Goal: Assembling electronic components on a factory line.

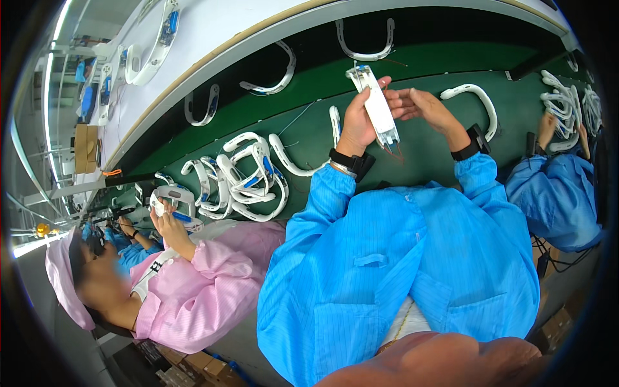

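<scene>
A white curved plastic device (379,111) with thin wires at its near end is in my left hand (358,124), whose fingers and thumb wrap round its side. I see it along its length, so its full shape is partly hidden. My right hand (425,108) is just right of the device, its fingers stretched toward it and slightly apart; whether the fingertips touch it I cannot tell. Beyond my hands, a white U-shaped band (365,54) lies on the green work surface (303,122). Another curved white band (478,97) lies right of my right hand.
Many white bands (253,177) lie heaped left of me, by a co-worker in pink (213,271) handling one. At the right, a person in blue (554,193) handles a bundle of white bands (561,103). A raised white shelf (213,39) runs along the far side.
</scene>
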`<state>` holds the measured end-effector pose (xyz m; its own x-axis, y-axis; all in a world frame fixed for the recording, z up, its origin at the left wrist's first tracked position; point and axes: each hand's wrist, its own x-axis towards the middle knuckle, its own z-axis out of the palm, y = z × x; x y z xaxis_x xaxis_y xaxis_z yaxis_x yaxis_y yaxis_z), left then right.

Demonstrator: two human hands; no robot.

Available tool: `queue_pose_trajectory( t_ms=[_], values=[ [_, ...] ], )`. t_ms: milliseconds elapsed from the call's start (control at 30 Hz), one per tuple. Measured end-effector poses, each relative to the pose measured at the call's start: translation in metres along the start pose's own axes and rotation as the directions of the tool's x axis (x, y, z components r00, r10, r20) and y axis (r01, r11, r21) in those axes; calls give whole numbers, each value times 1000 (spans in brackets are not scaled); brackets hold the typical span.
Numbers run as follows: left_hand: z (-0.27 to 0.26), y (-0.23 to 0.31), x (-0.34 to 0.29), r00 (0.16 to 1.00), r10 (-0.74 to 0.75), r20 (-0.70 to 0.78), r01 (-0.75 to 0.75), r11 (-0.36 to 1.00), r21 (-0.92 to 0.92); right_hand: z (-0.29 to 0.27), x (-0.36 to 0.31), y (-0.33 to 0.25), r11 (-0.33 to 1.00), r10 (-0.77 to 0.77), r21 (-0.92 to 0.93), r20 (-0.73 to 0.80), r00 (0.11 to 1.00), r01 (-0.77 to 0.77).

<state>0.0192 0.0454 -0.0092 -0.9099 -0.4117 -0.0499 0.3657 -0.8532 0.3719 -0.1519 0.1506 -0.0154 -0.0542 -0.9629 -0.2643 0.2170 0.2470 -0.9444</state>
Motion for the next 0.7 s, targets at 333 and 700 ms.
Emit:
queue_pose_trajectory(
  t_ms=[333,700],
  values=[
    [-5,26,18,916,352,-192,-379,917,-127,56,-36,-6,743,-517,-585,-193,834,325],
    [-3,50,13,878,360,-315,-284,922,264,32,-57,-40,915,-404,41,97,910,402]
  ],
)
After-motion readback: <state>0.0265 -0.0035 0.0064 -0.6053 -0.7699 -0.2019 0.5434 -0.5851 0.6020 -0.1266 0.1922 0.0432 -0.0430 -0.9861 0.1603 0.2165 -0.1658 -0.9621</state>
